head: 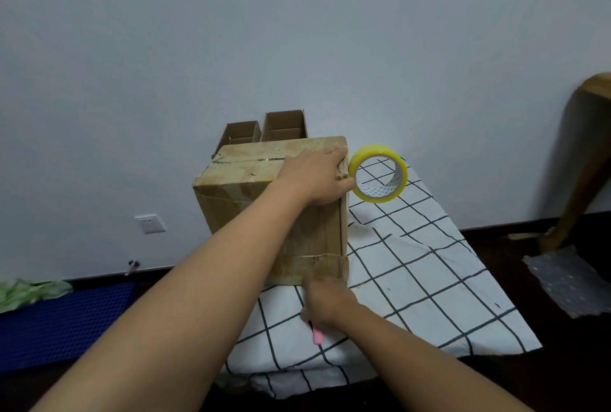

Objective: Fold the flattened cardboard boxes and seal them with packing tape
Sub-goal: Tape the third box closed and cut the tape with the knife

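Far left, floor level: blue mesh mat (62, 319); wall socket (149, 224) above it.

Centre: cardboard box (231, 180), folded up and standing on the desk's grid-patterned cloth (429, 279). Top seam appears taped; a further band of tape wraps the lower front.

Behind it: two open boxes (264, 130) against the wall.

Left hand (314, 177): flat across the box top at the right edge, thumb hooked over the corner, the yellow tape roll (378, 173) hanging just beyond; whether the fingers grasp the tape cannot be told.

Right hand (325, 304): at the box's lower front edge, clenched round a pink cutter (316, 335).

Handling note, as judgement: keep the tape taut and the box pinned while cutting, blade angled away from the bracing hand, then smooth the loose end down.

Far right: wooden furniture leg (575, 180).
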The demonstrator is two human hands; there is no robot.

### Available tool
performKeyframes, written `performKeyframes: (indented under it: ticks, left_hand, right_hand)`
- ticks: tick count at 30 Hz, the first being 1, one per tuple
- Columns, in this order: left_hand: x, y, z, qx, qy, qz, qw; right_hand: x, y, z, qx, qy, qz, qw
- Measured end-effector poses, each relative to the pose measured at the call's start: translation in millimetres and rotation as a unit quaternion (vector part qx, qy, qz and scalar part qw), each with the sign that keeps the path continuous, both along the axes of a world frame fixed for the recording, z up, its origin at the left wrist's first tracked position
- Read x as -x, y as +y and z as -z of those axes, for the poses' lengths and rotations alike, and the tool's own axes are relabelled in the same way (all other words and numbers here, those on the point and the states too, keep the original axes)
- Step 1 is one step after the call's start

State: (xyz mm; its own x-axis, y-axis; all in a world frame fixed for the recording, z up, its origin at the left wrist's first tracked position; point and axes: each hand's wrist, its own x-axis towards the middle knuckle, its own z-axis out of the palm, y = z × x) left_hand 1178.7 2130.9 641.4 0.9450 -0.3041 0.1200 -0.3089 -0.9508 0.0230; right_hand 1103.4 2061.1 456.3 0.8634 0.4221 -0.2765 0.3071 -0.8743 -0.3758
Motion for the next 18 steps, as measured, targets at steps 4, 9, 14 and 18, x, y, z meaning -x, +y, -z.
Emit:
performKeyframes:
  ticks: [4,9,14,18]
  left_hand:
    - [3.2,0.4,-0.4,0.003,-0.005,0.003,1.000]
    - [3.9,-1.3,1.5,0.003,0.002,-0.001,1.000]
    - [6.0,-4.7,3.4,-0.003,-0.003,-0.007,1.000]
    - [11.4,-6.1,4.7,-0.012,-0.004,-0.017,1.000]
  right_hand:
    - [-1.9,-30.4,-17.1,-0.026,0.046,-0.026,0.998]
    - [-16.7,-107.0,-53.3,-0.079,0.112,0.017,0.990]
    - [-36.3,-171.9,-75.0,-0.199,0.056,0.217,0.954]
    - [-54.7,-173.3,-81.2,-0.430,0.004,0.333,0.839]
